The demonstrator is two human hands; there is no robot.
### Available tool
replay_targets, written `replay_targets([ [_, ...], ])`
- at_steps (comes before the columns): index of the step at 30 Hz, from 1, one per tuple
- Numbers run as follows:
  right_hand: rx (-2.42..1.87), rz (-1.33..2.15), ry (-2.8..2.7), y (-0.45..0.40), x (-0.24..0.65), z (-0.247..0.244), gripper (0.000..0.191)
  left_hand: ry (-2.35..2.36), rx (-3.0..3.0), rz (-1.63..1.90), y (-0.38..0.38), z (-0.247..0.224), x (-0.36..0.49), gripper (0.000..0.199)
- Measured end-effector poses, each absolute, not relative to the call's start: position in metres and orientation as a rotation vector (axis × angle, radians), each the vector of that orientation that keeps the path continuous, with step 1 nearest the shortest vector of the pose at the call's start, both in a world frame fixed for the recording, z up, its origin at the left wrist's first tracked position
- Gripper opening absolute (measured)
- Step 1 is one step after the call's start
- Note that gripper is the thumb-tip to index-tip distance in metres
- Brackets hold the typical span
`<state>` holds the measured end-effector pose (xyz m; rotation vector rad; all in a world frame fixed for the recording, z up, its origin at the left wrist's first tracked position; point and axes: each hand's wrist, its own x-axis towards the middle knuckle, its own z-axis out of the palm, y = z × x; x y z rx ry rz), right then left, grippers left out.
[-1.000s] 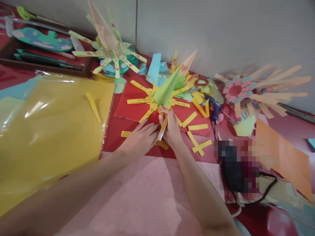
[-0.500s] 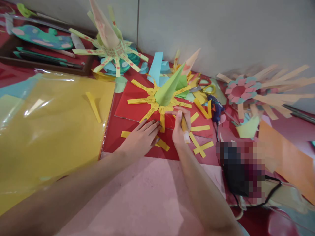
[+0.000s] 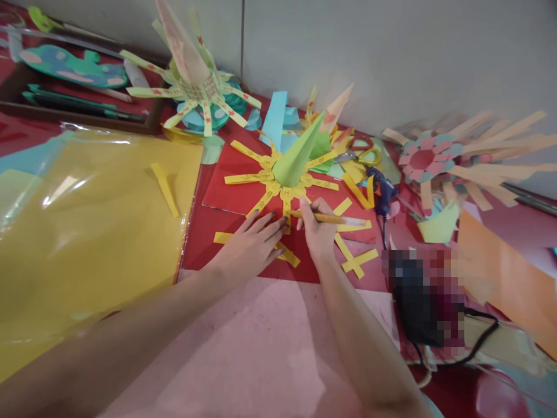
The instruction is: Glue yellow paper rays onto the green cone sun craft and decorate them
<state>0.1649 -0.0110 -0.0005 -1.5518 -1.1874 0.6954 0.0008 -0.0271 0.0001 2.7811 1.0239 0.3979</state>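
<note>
A light green paper cone [image 3: 296,159] stands in a ring of yellow paper strips [image 3: 248,179] that bear dark marks, on a red sheet [image 3: 220,194]. My left hand [image 3: 252,241] lies with fingers spread at the lower strips, its fingertips beside the strip that points toward me. In my right hand [image 3: 319,223] is a yellow-brown pen [image 3: 333,219], held nearly level, its tip at that same strip. Loose yellow strips [image 3: 354,261] lie to the right of my right hand, and another [image 3: 289,255] is partly under my left hand.
A plastic-covered yellow sheet [image 3: 108,232] lies left. Behind are a dark tray [image 3: 78,119], a cone hat with green strips [image 3: 187,64] and scissors [image 3: 363,152]. To the right are a blue glue gun [image 3: 383,191], a paper flower [image 3: 424,157] and orange paper [image 3: 509,273].
The pen has swung from steep to nearly level, its tip now lower on the strip. My right hand has shifted slightly down and its fingers have drawn in. My left hand is almost unmoved.
</note>
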Motion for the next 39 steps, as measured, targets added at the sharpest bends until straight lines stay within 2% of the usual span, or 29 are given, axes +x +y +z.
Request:
replay_targets([
  [11, -1.530, 0.705, -1.250, -0.0097, 0.1664, -0.0030, 0.033, 0.977, 2.809, 0.450, -0.0279, -0.0016, 0.0008, 0.035],
  [18, -1.554, 0.566, -1.223, -0.0090, 0.1653, -0.0034, 0.030, 0.989, 2.790, 0.459, -0.0276, -0.0032, 0.0005, 0.035],
  [28, -1.543, 0.674, -1.292, -0.0115, 0.1658, -0.0017, 0.033, 0.997, 2.775, 0.422, -0.0279, 0.0002, 0.0008, 0.036],
  [39, -1.573, 0.611, -1.295, -0.0114, 0.1651, -0.0012, 0.031, 0.983, 2.740, 0.429, -0.0276, 0.0005, 0.0013, 0.035],
])
